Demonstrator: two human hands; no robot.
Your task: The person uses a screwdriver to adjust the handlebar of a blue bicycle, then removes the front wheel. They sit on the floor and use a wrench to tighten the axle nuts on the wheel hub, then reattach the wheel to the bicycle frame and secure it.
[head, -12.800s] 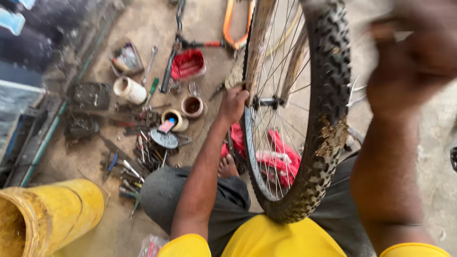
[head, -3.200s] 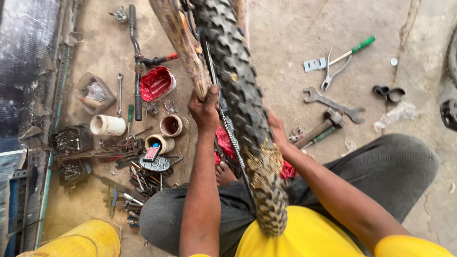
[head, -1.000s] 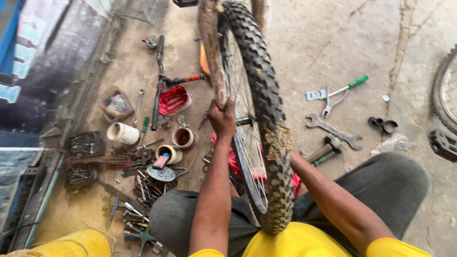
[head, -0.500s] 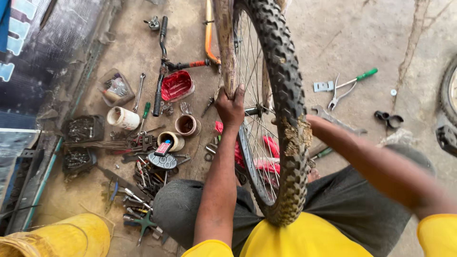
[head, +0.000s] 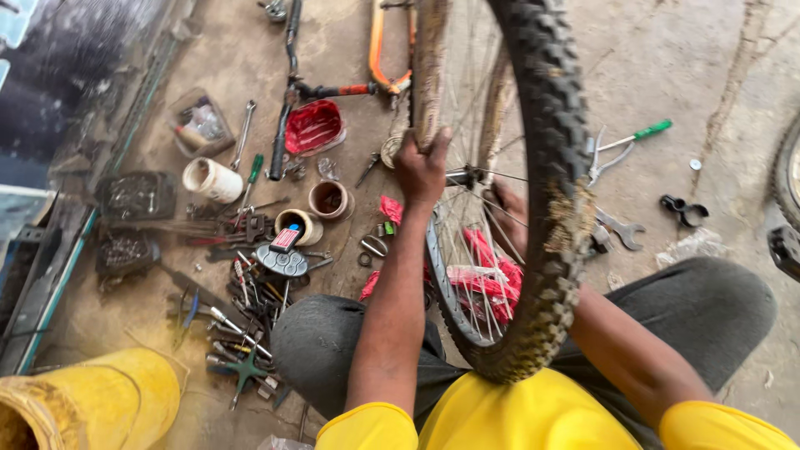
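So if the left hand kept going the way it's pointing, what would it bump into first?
The left hand already grips the rusty fork leg, pointing up along it. Further on, probably the orange bike frame, though depth is unclear.

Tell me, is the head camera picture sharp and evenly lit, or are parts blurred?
Head view: soft, even daylight without glare or hard shadows; the knobby black bicycle tyre and left hand are fairly sharp; the thin spokes near the top look smeared; straight edges bend slightly at the frame's borders.

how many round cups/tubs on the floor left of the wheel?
3. A white tub lies on its side farthest left; a brown cup stands nearest the left hand; a cream-rimmed cup sits below and between them. More may hide in the tool clutter.
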